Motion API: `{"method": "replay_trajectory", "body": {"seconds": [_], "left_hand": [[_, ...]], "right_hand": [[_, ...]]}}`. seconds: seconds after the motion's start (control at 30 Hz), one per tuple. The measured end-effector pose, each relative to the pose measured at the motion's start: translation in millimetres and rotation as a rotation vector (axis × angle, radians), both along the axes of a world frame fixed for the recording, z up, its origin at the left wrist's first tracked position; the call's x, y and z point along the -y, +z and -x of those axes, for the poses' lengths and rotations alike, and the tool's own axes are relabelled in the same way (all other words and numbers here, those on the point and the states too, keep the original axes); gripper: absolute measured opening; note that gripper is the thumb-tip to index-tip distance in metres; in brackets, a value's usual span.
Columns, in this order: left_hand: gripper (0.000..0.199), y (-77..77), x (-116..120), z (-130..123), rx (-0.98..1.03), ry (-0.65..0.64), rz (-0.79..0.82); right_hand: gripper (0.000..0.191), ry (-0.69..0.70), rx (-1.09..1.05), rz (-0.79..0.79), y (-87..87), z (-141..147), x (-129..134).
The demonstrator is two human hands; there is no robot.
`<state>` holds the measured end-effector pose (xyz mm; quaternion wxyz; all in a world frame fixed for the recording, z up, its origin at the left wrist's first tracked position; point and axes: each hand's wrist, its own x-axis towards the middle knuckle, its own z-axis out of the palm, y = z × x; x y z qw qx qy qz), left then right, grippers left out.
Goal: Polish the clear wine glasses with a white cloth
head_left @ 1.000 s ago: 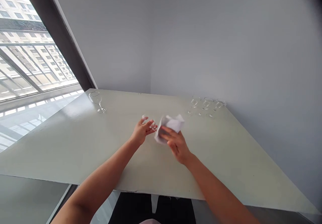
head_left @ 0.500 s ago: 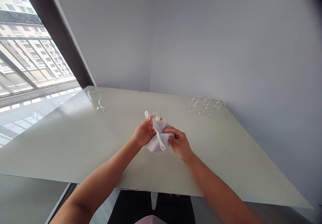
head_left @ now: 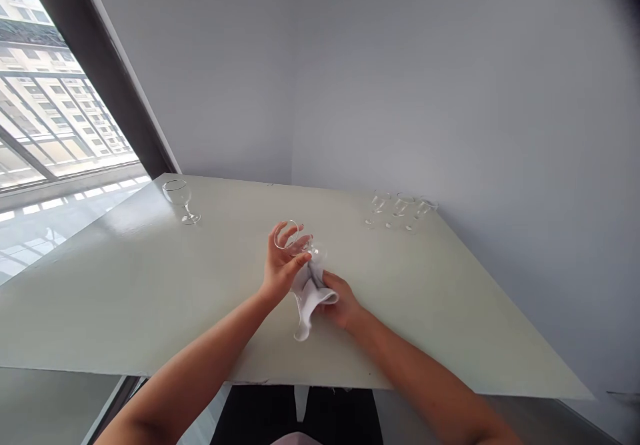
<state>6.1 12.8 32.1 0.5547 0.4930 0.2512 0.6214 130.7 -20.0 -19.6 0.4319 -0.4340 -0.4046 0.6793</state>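
Note:
A clear stemmed glass (head_left: 317, 251) lies tilted in my left hand (head_left: 285, 258), its round rim towards the left and its other end towards the right. The fingers of that hand curl behind the glass, with the thumb across the near side. Just below and to the right, my right hand (head_left: 341, 301) grips a white cloth (head_left: 312, 295). The cloth hangs in folds between the two hands, and its upper part meets the glass. Some right-hand fingers are hidden behind the cloth.
One wine glass (head_left: 180, 198) stands upright at the table's far left. Three stemmed glasses (head_left: 400, 208) stand grouped at the far right, close to the wall (head_left: 450, 98). The pale table (head_left: 200, 311) ends just in front of my body.
My left hand has turned and risen slightly, bringing the glass's rim into view. My right hand and the cloth have moved lower, and the cloth now hangs down more.

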Motion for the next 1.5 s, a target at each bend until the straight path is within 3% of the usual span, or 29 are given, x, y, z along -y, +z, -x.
{"method": "replay_trajectory", "body": {"seconds": [0.1,0.23,0.37,0.47,0.6,0.67,0.77,0.9,1.03,1.27,1.5], "left_hand": [[0.066,-1.5,-7,6,-0.071,0.115,-0.055],[0.067,-1.1,-12,10,-0.180,0.239,-0.094],[0.067,-5.5,-5,3,-0.234,0.210,-0.141],[0.067,-13.2,3,-5,-0.222,0.103,-0.166],[0.079,-27.4,4,-11,-0.388,0.065,-0.225],[0.085,-37.2,0,-11,-0.557,0.093,-0.235],[0.071,-53.5,-6,-12,-0.741,0.072,-0.129],[0.052,-66.8,-13,-15,-0.798,0.025,0.052],[0.044,-68.0,-15,-15,-0.783,0.031,0.070],[0.039,-64.0,-13,-14,-0.820,0.041,0.072],[0.039,-62.1,-13,-13,-0.825,0.023,0.072]], "right_hand": [[0.034,0.075,0.389,-0.239,4.4,-4,6],[0.023,-0.114,0.922,-0.748,22.7,-13,6],[0.029,-0.205,1.005,-0.893,41.9,-18,-6],[0.020,-0.147,1.027,-0.884,45.0,-15,-16],[0.013,-0.136,0.919,-0.792,28.5,-23,-33],[0.016,-0.262,0.813,-0.653,16.1,-41,-45],[0.028,-0.560,0.734,-0.419,0.2,-84,-68],[0.034,-0.763,0.726,-0.337,-12.4,-149,-89],[0.031,-0.851,0.712,-0.293,-22.0,-182,-99],[0.032,-0.820,0.665,-0.303,-34.3,-175,-121],[0.034,-0.835,0.694,-0.309,-32.7,-165,-131]]}}
